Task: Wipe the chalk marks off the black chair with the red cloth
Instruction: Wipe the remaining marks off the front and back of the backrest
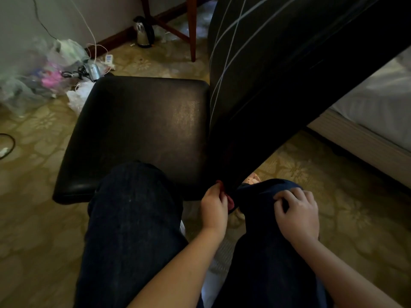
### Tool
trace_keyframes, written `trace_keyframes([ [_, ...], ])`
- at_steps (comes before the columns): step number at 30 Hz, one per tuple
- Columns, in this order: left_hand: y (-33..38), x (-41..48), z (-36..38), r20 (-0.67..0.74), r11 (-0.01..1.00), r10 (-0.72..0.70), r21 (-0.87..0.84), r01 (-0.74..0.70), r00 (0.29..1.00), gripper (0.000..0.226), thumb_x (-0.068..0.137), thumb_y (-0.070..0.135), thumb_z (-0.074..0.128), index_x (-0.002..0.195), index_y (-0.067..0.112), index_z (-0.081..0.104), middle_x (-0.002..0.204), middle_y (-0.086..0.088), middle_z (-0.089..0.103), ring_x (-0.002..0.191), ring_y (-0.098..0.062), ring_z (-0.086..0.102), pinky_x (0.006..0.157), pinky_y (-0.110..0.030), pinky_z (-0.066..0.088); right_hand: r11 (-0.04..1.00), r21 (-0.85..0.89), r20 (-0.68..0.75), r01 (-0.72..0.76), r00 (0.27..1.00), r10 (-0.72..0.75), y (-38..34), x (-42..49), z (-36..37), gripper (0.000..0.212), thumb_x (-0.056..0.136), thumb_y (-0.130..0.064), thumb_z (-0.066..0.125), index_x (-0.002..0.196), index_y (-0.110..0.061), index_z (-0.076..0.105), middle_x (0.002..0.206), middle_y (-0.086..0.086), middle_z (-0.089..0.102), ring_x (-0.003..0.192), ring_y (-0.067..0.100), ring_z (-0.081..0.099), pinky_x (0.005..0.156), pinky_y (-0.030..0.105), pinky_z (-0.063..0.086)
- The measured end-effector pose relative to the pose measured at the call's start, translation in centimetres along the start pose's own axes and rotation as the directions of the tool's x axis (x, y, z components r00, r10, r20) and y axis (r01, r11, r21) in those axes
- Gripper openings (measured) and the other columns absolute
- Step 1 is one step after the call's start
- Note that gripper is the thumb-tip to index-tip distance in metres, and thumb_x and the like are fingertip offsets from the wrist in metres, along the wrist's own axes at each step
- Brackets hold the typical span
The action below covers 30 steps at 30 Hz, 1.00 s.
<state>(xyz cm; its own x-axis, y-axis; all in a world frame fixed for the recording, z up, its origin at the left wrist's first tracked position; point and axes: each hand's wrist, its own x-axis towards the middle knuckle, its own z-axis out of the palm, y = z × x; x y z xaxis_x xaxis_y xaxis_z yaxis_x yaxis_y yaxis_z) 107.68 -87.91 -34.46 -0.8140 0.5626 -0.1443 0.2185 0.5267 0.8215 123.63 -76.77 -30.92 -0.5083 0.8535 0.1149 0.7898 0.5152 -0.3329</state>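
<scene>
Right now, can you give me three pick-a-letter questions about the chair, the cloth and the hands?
1. Where are the white chalk lines on the black padded chair? A. seat B. backrest C. legs
2. What colour is the crumpled cloth the left hand holds? A. blue B. red C. yellow
3. What is the right hand doing? A. wiping the seat B. holding the cloth C. resting on a knee

Answers: 1 B, the lines cross the backrest. 2 B, red shows just past that hand. 3 C, it lies on the dark trouser knee.

Head view looks steeply down (close in) over the black chair [142, 130].
</scene>
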Motion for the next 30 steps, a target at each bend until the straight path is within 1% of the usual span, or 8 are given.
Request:
trace_keyframes([
  [6,0.2,0.5,0.4,0.045,0.998,-0.040,0.046,0.038,0.998,0.032,0.099,0.012,0.053,0.129,0.013,0.064,0.117,-0.006,0.068,0.107,-0.020,0.066,0.095,-0.030,0.052,1.000,0.010,-0.017,0.020,1.000,-0.020,-0.3,0.2,0.0,0.007,0.086,-0.015,0.068,0.090,-0.019,0.072,0.095,-0.001,0.061,0.102,0.024,0.049,0.089,0.042,0.040],
  [10,0.5,0.9,0.4,0.073,0.985,0.006,0.171,-0.018,0.997,0.029,0.101,0.012,0.050,0.125,0.005,0.065,0.111,-0.012,0.069,0.104,-0.025,0.066,0.089,-0.027,0.048,1.000,0.012,-0.013,0.023,1.000,-0.023,-0.2,0.2,0.0,0.006,0.085,-0.013,0.069,0.089,-0.018,0.072,0.096,-0.001,0.061,0.099,0.025,0.050,0.088,0.044,0.043],
  [13,0.3,1.2,0.4,0.101,0.980,-0.035,0.197,0.015,0.994,0.027,0.102,0.015,0.047,0.117,0.009,0.069,0.103,-0.010,0.071,0.097,-0.024,0.068,0.084,-0.029,0.051,1.000,0.007,-0.010,0.018,1.000,-0.018,-0.3,0.1,0.0,0.006,0.085,-0.014,0.070,0.089,-0.018,0.072,0.095,-0.001,0.061,0.100,0.025,0.050,0.088,0.044,0.043],
  [18,0.6,1.1,0.1,0.109,0.976,-0.058,0.217,0.033,0.992,0.030,0.104,0.017,0.043,0.125,0.009,0.063,0.114,-0.010,0.068,0.106,-0.022,0.065,0.082,-0.018,0.042,1.000,0.010,0.007,0.011,1.000,-0.011,-0.6,0.3,-0.3,0.006,0.086,-0.015,0.069,0.090,-0.019,0.072,0.098,-0.001,0.061,0.103,0.025,0.050,0.091,0.044,0.041],
  [22,0.9,1.2,-0.1,0.123,0.976,-0.093,0.207,0.066,0.988,0.029,0.105,0.018,0.042,0.119,0.008,0.065,0.113,-0.008,0.067,0.105,-0.018,0.064,0.076,-0.013,0.036,1.000,-0.001,0.012,0.021,1.000,-0.021,-0.7,0.2,-0.1,0.006,0.087,-0.015,0.068,0.091,-0.018,0.072,0.098,-0.001,0.061,0.104,0.026,0.049,0.092,0.044,0.040],
  [25,1.0,1.9,-0.3,0.177,0.965,-0.141,0.244,0.095,0.974,0.028,0.104,0.020,0.044,0.109,0.007,0.068,0.105,-0.007,0.069,0.098,-0.020,0.066,0.075,-0.018,0.044,1.000,-0.004,0.008,0.023,1.000,-0.023,-0.8,0.2,-0.1,0.006,0.086,-0.015,0.069,0.090,-0.019,0.072,0.098,-0.001,0.061,0.104,0.026,0.050,0.091,0.044,0.040],
  [28,0.8,2.5,0.0,0.233,0.968,-0.186,0.211,0.136,0.955,0.033,0.102,0.024,0.043,0.097,0.011,0.073,0.092,-0.006,0.073,0.088,-0.021,0.070,0.082,-0.032,0.057,0.999,-0.016,0.001,0.029,1.000,-0.029,-0.9,0.4,0.0,0.006,0.086,-0.015,0.069,0.090,-0.018,0.071,0.097,0.000,0.061,0.103,0.027,0.050,0.090,0.044,0.041],
  [30,0.9,2.5,0.0,0.244,0.965,-0.194,0.219,0.141,0.950,0.033,0.103,0.022,0.042,0.100,0.010,0.073,0.093,-0.007,0.073,0.087,-0.023,0.070,0.076,-0.028,0.054,0.999,-0.018,0.003,0.029,1.000,-0.028,-1.0,0.4,0.1,0.006,0.085,-0.015,0.069,0.090,-0.018,0.071,0.096,0.000,0.061,0.101,0.027,0.050,0.090,0.044,0.041],
])
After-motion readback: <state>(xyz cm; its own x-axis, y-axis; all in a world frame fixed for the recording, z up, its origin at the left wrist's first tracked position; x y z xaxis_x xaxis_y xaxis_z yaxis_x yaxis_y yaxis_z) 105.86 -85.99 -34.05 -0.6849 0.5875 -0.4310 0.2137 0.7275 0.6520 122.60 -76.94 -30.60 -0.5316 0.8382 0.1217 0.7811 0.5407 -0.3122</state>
